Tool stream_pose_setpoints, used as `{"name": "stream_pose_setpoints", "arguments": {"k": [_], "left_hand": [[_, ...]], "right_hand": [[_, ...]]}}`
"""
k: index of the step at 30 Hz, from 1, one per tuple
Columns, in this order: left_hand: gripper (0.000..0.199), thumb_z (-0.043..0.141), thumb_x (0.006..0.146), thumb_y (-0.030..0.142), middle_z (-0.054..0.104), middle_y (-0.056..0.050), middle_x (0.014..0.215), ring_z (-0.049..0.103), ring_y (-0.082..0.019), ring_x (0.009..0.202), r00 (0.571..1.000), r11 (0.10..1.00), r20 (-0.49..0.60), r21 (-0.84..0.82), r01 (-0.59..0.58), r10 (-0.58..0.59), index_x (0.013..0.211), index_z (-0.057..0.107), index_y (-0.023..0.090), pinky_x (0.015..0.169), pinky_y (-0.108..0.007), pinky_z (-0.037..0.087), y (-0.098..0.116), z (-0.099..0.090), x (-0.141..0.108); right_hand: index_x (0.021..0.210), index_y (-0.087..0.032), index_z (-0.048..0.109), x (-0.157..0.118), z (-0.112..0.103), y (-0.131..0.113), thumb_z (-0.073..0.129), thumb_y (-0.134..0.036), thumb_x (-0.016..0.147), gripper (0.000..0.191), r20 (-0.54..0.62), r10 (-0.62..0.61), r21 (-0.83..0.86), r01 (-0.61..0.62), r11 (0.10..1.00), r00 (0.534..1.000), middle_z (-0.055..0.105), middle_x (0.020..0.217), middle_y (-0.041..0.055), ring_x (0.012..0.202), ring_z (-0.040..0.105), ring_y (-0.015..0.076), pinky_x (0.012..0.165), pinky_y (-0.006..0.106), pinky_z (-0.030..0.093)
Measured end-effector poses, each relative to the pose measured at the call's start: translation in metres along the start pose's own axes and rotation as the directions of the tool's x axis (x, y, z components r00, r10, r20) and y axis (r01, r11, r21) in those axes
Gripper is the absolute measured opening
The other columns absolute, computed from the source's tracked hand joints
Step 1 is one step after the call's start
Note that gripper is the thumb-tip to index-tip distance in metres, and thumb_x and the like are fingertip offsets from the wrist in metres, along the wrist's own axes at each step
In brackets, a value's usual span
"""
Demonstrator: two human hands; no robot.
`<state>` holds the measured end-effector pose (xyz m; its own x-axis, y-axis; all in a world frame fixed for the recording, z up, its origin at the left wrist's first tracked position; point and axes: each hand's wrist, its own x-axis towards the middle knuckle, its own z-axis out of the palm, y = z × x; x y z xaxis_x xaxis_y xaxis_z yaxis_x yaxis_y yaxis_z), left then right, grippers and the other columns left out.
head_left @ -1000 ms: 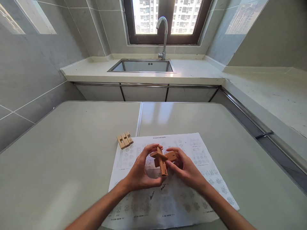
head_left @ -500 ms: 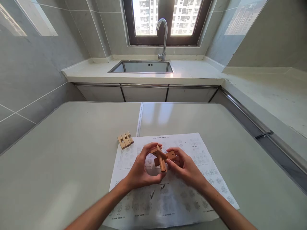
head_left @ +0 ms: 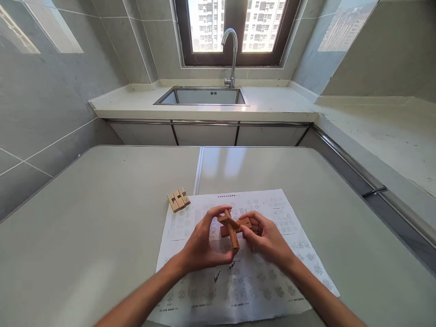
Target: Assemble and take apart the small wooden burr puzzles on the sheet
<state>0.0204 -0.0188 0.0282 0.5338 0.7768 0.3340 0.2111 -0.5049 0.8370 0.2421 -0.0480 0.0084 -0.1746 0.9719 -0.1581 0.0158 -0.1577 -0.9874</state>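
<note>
A brown wooden interlocking puzzle [head_left: 233,234], made of crossed bars, is held between both hands above a printed sheet. My left hand [head_left: 207,240] grips one bar by its two ends, thumb below and fingers above. My right hand [head_left: 260,231] pinches the right end of another bar between thumb and fingers. Beneath them lies the printed instruction sheet [head_left: 190,290], covered with small diagrams and two dark check marks. Some light wooden notched pieces [head_left: 178,200] lie side by side at the sheet's upper left corner.
The pale table [head_left: 85,218] has a seam running away from me. Beyond it stands a white counter [head_left: 279,100] with a sink [head_left: 204,95] and a chrome faucet [head_left: 234,54] under a window. Tiled wall [head_left: 61,86] borders the left, another counter [head_left: 384,131] the right.
The puzzle has shifted slightly right and down in my hands, and its left-held bar is turned a little more upright. Both hands keep their hold. The light pieces stay put.
</note>
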Motion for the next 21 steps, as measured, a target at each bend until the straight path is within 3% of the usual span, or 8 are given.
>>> {"name": "stream_pose_setpoints", "arguments": {"k": [7, 12, 17, 21], "left_hand": [[0.096, 0.079, 0.068, 0.011, 0.053, -0.014, 0.152, 0.056, -0.035, 0.140, 0.994, 0.993, -0.017, 0.048, -0.107, 0.108, 0.153, 0.037, 0.029, 0.115, -0.052, 0.050, -0.003, 0.003, -0.003], [0.091, 0.078, 0.070, 0.011, 0.054, -0.015, 0.147, 0.059, -0.034, 0.135, 0.982, 0.987, -0.096, 0.046, -0.156, 0.160, 0.150, 0.037, 0.028, 0.108, -0.050, 0.054, 0.000, 0.004, 0.000], [0.087, 0.080, 0.072, 0.013, 0.057, -0.014, 0.144, 0.063, -0.032, 0.129, 0.990, 0.997, -0.112, 0.013, -0.082, 0.083, 0.147, 0.039, 0.028, 0.109, -0.050, 0.053, 0.003, 0.002, 0.002], [0.083, 0.081, 0.074, 0.016, 0.060, -0.014, 0.142, 0.065, -0.032, 0.127, 0.993, 0.998, -0.115, -0.054, -0.006, 0.000, 0.145, 0.041, 0.027, 0.110, -0.049, 0.052, 0.005, -0.001, 0.003]], "right_hand": [[0.103, -0.021, 0.064, 0.000, 0.002, -0.005, 0.067, -0.047, 0.095, 0.027, -0.042, -0.045, -0.107, 0.040, 0.993, 0.998, 0.070, 0.080, 0.0024, 0.058, 0.056, 0.0146, 0.049, 0.026, 0.044], [0.106, -0.023, 0.065, -0.001, 0.001, -0.001, 0.060, -0.043, 0.101, 0.021, -0.090, -0.136, -0.330, 0.100, 0.939, 0.987, 0.068, 0.076, 0.0012, 0.061, 0.057, 0.0178, 0.054, 0.029, 0.043], [0.108, -0.025, 0.067, -0.001, 0.002, 0.002, 0.057, -0.036, 0.102, 0.016, -0.087, -0.230, -0.537, 0.148, 0.831, 0.969, 0.072, 0.085, 0.0035, 0.066, 0.061, 0.0209, 0.062, 0.034, 0.048], [0.106, -0.024, 0.067, 0.000, 0.004, 0.006, 0.058, -0.028, 0.101, 0.011, -0.037, -0.367, -0.663, 0.252, 0.705, 0.929, 0.073, 0.099, 0.0078, 0.088, 0.068, 0.0265, 0.075, 0.039, 0.053]]}}
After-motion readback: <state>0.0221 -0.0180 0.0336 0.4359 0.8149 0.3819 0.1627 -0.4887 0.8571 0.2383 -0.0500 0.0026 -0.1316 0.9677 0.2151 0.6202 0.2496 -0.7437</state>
